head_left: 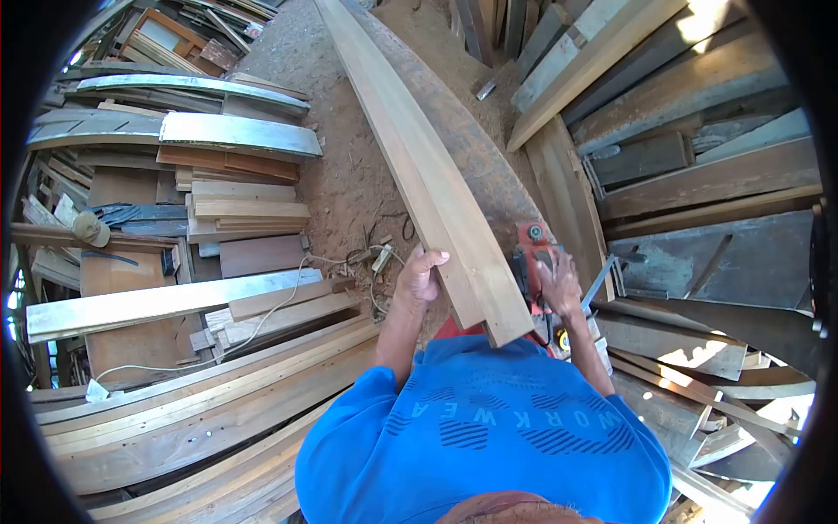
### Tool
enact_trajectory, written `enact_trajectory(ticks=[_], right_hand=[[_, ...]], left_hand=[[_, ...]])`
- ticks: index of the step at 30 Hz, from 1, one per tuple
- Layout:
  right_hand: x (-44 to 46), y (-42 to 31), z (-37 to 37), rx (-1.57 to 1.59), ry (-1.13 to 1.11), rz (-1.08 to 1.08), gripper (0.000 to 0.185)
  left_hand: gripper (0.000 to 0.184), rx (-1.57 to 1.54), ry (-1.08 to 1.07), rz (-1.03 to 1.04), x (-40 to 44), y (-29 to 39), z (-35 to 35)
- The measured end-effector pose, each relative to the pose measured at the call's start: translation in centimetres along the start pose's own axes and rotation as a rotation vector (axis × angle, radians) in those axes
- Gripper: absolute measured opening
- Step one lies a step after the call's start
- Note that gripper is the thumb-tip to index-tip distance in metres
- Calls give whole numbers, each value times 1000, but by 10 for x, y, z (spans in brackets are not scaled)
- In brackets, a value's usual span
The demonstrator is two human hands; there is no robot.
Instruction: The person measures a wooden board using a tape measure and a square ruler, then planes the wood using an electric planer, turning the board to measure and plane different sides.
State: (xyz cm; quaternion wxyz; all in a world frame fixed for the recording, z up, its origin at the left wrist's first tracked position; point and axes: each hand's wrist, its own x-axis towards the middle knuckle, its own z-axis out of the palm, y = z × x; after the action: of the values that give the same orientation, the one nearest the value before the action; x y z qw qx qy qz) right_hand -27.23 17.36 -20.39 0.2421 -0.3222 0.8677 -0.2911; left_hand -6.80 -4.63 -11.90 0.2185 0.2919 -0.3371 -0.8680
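Observation:
Two long pale wooden planks (434,179) lie lengthwise together, their near ends staggered close to my blue shirt. My left hand (421,276) grips the left edge of the planks near that end, thumb on top and fingers underneath. To the right of the planks sits a red electric planer (532,234) with a dark knob at its front. My right hand (559,283) is on the planer, its fingers curled over the handle area. Part of the planer is hidden behind the hand and the plank end.
A long worn timber beam (476,144) runs beneath and beside the planks. Stacked boards (249,210) fill the left, and a pale cable (253,336) trails across them. More timber (698,188) leans along the right. Brown dirt ground (336,166) shows left of the planks.

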Motion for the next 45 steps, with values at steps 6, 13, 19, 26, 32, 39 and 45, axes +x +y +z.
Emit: enact_trajectory(ticks=[6,13,19,26,32,39,45], right_hand=[[-52,-139,-71,1386,-655,142,69],[-56,-251,-131,1924,-763,-9,76],[-50,-321,-177,1981,-798,-348,60],[-50,-335,-174,2042,-841,-482,56],[-49,-336,-173,1904,-766,-358,54],[-68,-280,-105,1299,-601,2,50],[-12,-70,-84,295,3,-198,45]], left_hand=[[80,-62,-212,88,-20,49,25],[96,-347,-586,353,-18,113,83],[94,-727,-848,301,-18,181,128],[88,-906,-973,231,-23,195,133],[96,-132,-524,809,-28,191,128],[112,-484,-437,166,-54,152,96],[108,-287,-227,108,-63,83,19]])
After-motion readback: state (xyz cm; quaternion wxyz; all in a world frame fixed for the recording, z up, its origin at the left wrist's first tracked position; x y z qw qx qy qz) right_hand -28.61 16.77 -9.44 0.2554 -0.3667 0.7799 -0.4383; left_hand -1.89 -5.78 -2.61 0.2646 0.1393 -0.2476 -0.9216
